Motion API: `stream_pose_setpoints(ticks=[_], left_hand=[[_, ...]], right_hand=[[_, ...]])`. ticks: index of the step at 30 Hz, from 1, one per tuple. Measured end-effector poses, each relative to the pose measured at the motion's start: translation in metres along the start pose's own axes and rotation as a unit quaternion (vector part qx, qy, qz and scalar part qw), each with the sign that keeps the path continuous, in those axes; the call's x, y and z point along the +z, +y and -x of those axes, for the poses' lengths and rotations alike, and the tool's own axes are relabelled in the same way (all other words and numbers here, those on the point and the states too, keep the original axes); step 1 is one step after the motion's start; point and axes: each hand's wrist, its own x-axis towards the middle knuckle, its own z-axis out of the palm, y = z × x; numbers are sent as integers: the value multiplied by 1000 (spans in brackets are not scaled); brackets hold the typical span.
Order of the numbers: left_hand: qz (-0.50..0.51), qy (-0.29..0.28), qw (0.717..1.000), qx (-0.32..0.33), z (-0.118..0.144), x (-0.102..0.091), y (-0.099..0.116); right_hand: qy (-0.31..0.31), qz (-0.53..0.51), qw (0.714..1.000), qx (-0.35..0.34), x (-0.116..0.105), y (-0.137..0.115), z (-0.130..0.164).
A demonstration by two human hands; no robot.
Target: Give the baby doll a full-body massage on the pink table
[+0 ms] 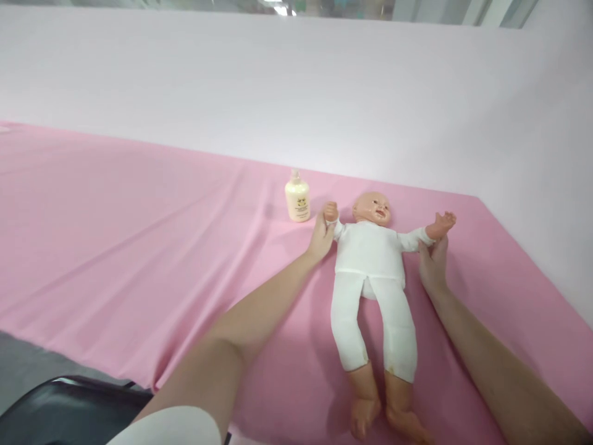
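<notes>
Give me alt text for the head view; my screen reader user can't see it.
Two bare hands hold a baby doll in a white bodysuit by its arms: the left hand at one wrist, the right hand at the other. The doll lies face up on a pink cloth-covered surface, a small cream lotion bottle standing beside its head.

The only printing in view sits on the cream pump bottle (297,199) standing on the pink sheet (139,247): a small dark emblem on its front label, with faint lines of print above and below it. All of it is too small and blurred to read; nothing else carries text.
</notes>
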Motion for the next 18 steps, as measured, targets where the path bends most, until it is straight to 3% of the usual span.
stream_pose_setpoints(ticks=[3, 8, 13, 18], left_hand=[[-31, -46, 998, 42, 2, 0, 3], [6, -36, 998, 44, 5, 2, 7], [-91, -182, 978, 50, 2, 8, -2], [-178, -234, 954, 57, 3, 9, -6]], right_hand=[[-15, 28, 999, -17, 0, -5, 2], [-43, 64, 997, -29, -2, -6, 5], [-184, 150, 966, -104, 3, 19, 4], [-203, 186, 947, -166, 9, 37, 2]])
